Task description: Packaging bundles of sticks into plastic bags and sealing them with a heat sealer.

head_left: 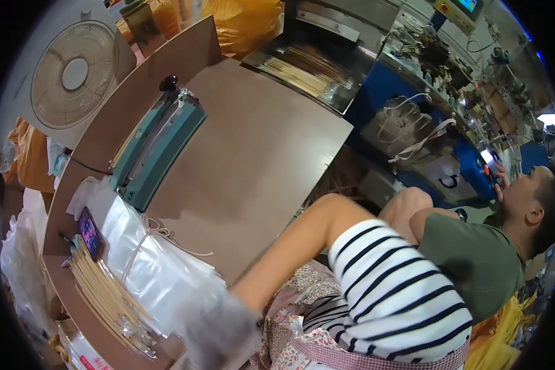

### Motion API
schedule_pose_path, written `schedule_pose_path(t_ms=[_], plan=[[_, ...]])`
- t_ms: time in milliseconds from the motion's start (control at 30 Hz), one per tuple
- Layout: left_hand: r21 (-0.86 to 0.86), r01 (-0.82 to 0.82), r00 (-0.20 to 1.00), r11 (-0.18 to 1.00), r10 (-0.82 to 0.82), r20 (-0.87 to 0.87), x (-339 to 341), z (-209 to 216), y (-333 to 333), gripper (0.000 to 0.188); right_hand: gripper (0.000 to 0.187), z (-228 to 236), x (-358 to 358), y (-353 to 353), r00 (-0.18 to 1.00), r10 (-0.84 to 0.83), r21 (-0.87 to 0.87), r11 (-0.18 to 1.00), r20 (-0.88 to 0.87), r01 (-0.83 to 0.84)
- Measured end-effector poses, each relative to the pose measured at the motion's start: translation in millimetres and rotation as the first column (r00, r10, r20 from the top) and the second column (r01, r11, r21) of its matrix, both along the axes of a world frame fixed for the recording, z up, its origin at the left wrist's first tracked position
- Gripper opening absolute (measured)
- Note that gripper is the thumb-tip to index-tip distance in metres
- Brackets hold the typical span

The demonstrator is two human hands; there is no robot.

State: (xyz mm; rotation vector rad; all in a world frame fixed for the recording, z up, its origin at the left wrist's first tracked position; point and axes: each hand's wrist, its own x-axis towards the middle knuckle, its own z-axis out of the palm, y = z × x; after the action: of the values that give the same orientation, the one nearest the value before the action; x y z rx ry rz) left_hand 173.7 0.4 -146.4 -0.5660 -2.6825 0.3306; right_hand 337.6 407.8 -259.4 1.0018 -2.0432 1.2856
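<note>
My right hand (219,327), in a grey glove, is smeared by motion at the lower edge, so its fingers cannot be made out. My bent right arm (296,246) reaches it from a black-and-white striped sleeve. Just beyond the glove lies a stack of clear plastic bags (160,271), with a white cord (160,231) across it. Left of the bags, a row of long thin wooden sticks (105,290) has clear wrapping at the near end. A teal bar-type bag sealer (160,148) with a black knob stands farther off. My left hand is out of view.
A raised board rim (126,80) borders the brown table (246,135). A phone (90,233) leans by the sticks. More sticks lie in a metal tray (308,71) at the far edge. A fan (74,74) stands far left. Another person (475,246) sits at right beside machinery.
</note>
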Motion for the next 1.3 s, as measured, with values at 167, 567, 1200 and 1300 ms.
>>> schedule_pose_path(t_ms=[167, 567, 1200, 1300], plan=[[0.524, -0.225, 0.974, 0.821, 0.174, 0.144, 11.2, 51.9, -21.6, 0.023, 0.016, 52.5, 9.4, 245.1, 0.484, -0.827, -0.242, 0.427, 0.286, 0.871], [0.501, 0.384, 0.530, 0.776, -0.629, 0.569, 41.4, -56.2, 370.1, 0.049, 0.132, -74.8, 171.3, 579.4, -0.643, -0.567, 0.778, -0.005, 0.515, 0.628], [0.602, 0.513, 0.680, 0.612, -0.718, 0.150, 40.3, -199.6, 510.0, 0.069, 0.088, -23.4, 71.8, 383.7, -0.244, -0.850, 0.738, 0.223, 0.467, 0.637], [0.563, 0.470, 0.744, 0.680, -0.648, 0.161, 25.1, -215.5, 486.4, 0.071, 0.092, -44.2, 16.9, 304.2, -0.251, -0.915, 0.758, 0.085, 0.317, 0.647]])
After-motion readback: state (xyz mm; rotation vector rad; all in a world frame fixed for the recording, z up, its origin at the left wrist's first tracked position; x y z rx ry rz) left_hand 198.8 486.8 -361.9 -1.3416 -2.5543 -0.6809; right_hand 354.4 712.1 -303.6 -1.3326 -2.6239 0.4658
